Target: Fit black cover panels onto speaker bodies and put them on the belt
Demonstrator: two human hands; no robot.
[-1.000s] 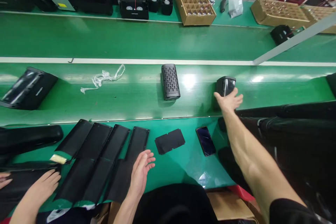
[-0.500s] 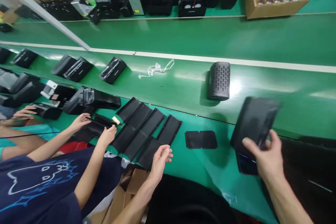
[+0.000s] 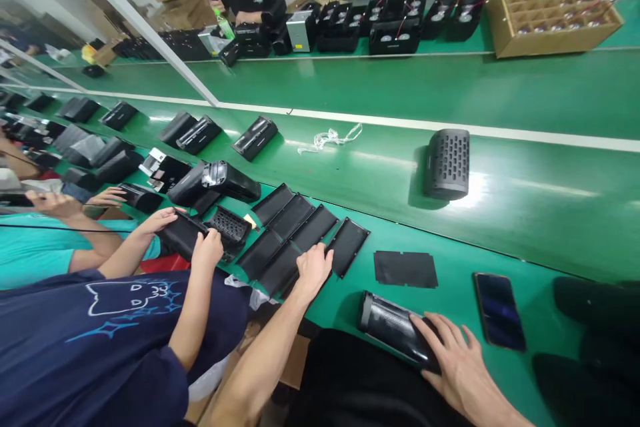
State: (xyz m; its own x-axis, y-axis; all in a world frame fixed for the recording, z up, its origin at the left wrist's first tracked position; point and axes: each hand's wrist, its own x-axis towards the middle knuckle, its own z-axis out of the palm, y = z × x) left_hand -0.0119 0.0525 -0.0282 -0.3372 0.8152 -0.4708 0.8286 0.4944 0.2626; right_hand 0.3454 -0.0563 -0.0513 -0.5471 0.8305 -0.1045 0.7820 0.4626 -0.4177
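At the near edge of the bench, my right hand [image 3: 457,357] holds a glossy black speaker housing [image 3: 395,327], fingers over its top and thumb on the near side. My left hand [image 3: 314,273] is closed at a black panel [image 3: 285,267] among several similar ones laid in rows; its fingertips are partly hidden. One slim black panel [image 3: 351,247] lies just right of that hand. Between my two hands, farther back, is a flat black sheet [image 3: 406,269] with notched edges.
A phone [image 3: 499,310] lies right of my right hand. A perforated speaker [image 3: 449,165] stands on the green belt [image 3: 370,180], near tangled white cord [image 3: 330,139]. At left, a co-worker's hands [image 3: 207,250] hold a black part. A divided carton [image 3: 555,13] stands across.
My right hand has brought the black housing left and down to the near bench edge, uncovering the phone. My left hand has moved onto the panels. The view has swung left.
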